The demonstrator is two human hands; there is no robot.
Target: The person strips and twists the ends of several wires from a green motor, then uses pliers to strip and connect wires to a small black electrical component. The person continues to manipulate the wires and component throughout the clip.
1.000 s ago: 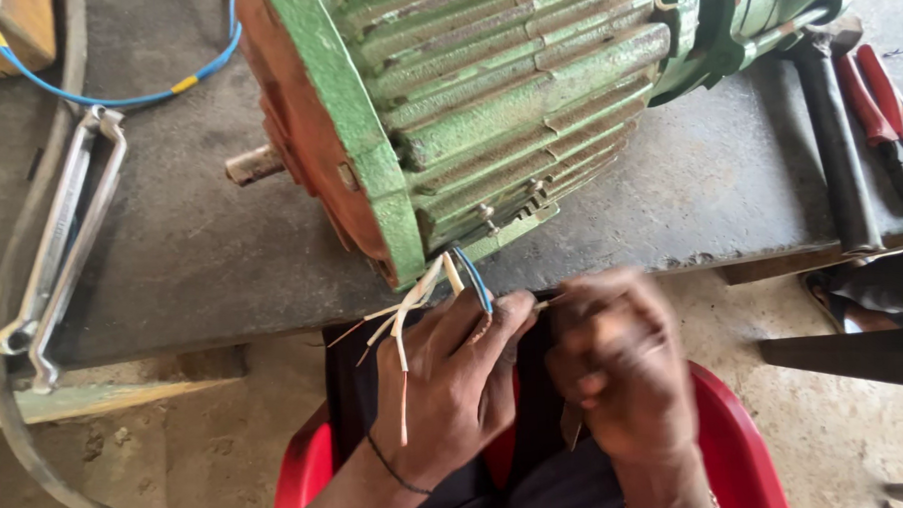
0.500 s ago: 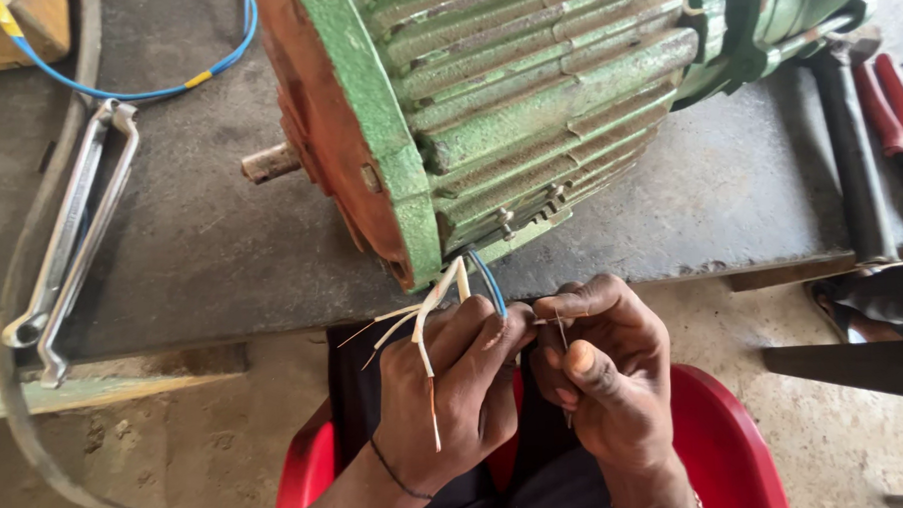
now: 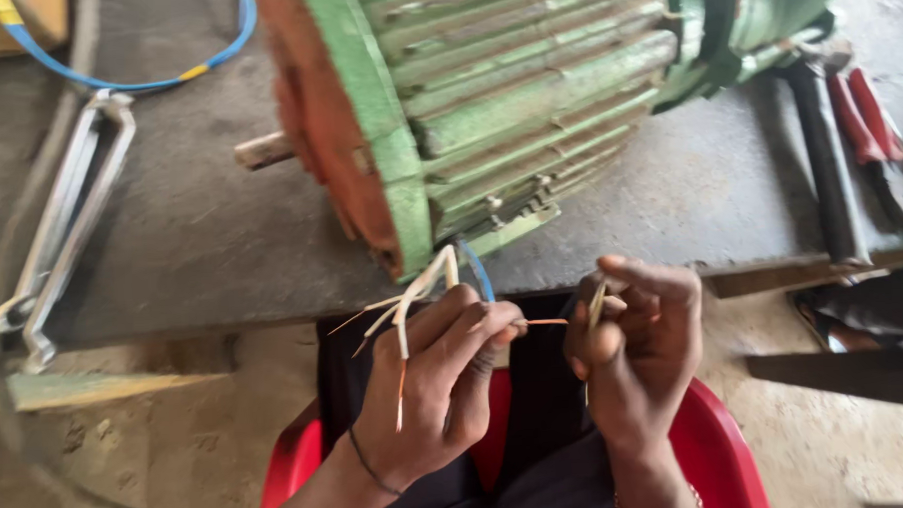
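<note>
A large green finned electric motor (image 3: 526, 101) with a reddish end cover and a short shaft (image 3: 263, 150) lies on the dark workbench (image 3: 191, 233). White-sleeved wires with bare copper tips (image 3: 408, 306) come out from under it, along with a blue wire (image 3: 477, 271). My left hand (image 3: 436, 385) grips this bundle just below the bench edge and pinches one copper end (image 3: 544, 323) toward the right. My right hand (image 3: 635, 348) is closed on a thin pale strip (image 3: 594, 314), close to that copper end.
A metal puller frame (image 3: 60, 228) lies at the bench's left. A blue cable (image 3: 135, 80) curves at the back left. A hammer (image 3: 823, 161) and red-handled pliers (image 3: 872, 129) lie at the right. I sit on a red plastic seat (image 3: 719, 455).
The view has moved closer. My two hands, which were pressed together on the wires, have drawn apart; a copper end now shows between them, and the right hand holds a thin strip up.
</note>
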